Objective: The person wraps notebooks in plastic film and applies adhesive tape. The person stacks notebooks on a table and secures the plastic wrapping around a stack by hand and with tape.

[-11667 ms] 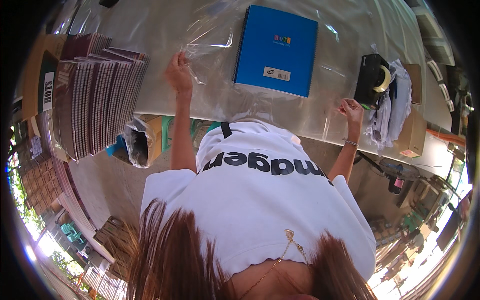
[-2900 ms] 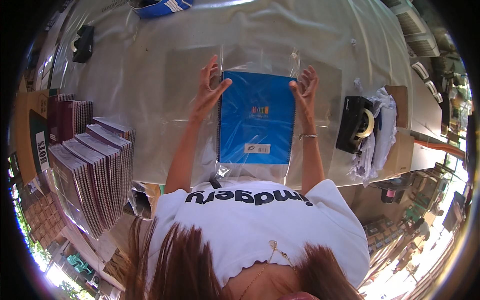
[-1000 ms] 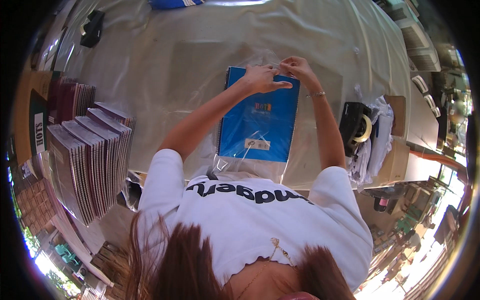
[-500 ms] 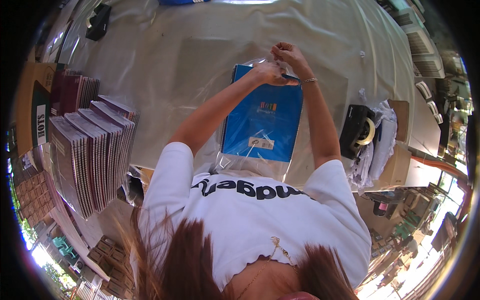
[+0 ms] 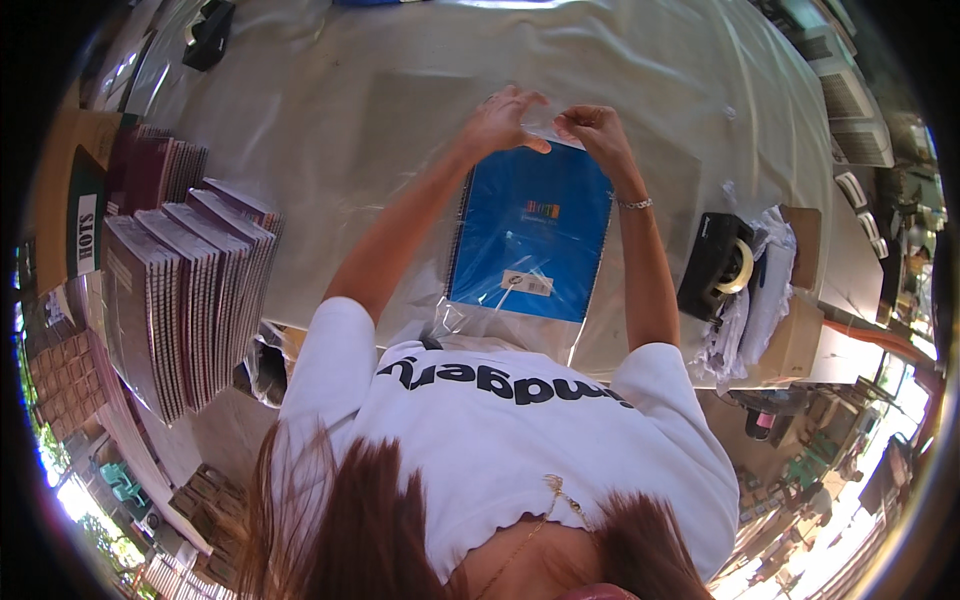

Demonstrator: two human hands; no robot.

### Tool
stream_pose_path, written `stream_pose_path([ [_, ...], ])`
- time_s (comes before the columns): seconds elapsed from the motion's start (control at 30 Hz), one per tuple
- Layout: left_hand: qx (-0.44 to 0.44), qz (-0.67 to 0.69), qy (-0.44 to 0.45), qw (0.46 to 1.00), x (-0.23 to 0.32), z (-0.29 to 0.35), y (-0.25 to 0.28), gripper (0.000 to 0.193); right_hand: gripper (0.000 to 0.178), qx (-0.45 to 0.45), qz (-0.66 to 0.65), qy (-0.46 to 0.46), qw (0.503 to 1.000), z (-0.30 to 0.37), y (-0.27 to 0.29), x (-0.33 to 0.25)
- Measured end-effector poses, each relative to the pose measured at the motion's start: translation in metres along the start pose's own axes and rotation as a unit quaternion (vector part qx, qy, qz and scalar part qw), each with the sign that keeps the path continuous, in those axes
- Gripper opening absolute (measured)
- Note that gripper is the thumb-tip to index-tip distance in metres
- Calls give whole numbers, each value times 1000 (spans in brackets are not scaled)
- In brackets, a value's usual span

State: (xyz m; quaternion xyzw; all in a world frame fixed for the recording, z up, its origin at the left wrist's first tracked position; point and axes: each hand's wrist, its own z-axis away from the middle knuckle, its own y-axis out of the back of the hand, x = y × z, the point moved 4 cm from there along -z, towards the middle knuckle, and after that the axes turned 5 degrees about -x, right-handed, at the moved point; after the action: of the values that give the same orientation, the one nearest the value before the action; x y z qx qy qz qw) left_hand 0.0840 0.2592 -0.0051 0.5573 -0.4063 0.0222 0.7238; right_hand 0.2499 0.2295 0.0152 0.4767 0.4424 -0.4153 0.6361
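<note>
A blue spiral notebook (image 5: 530, 235) lies on the table in a clear plastic bag (image 5: 480, 318), whose loose end reaches toward my shirt. My left hand (image 5: 506, 124) is over the notebook's far left corner, its thumb and fingers spread apart. At the far right corner, my right hand (image 5: 592, 130) has its fingers pinched together. What sits between those fingertips, if anything, is too small to make out. A bracelet circles my right wrist.
Several purple spiral notebooks (image 5: 190, 290) stand in a row at the left, beside a cardboard box (image 5: 75, 190). On the right is a black tape dispenser (image 5: 712, 265) by crumpled plastic (image 5: 770, 265). Another dispenser (image 5: 208, 38) stands far left.
My left hand has come off the notebook's far edge, moved left and spread its fingers. My right hand has shifted slightly nearer and right, still pinched.
</note>
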Motion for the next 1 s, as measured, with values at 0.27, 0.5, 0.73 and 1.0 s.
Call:
stream_pose_path([
  [0.27, -301, 94, 25, 949, -4, -16, -3, 58, 32, -104, 29, 26, 994, 9, 19, 11],
  [0.5, -268, 111, -96, 952, -2, -10, 0, 45, 43, -200, 75, -76, 974, 31, 20, 12],
  [0.73, -161, 39, -226, 960, 21, -15, 6, 29, 26, -18, 100, 29, 994, 55, 17, 18],
  [1.0, -52, -176, -316, 931, 51, 12, 0, 6, 23, 623, 446, -24, 643, 279, 108, 31],
])
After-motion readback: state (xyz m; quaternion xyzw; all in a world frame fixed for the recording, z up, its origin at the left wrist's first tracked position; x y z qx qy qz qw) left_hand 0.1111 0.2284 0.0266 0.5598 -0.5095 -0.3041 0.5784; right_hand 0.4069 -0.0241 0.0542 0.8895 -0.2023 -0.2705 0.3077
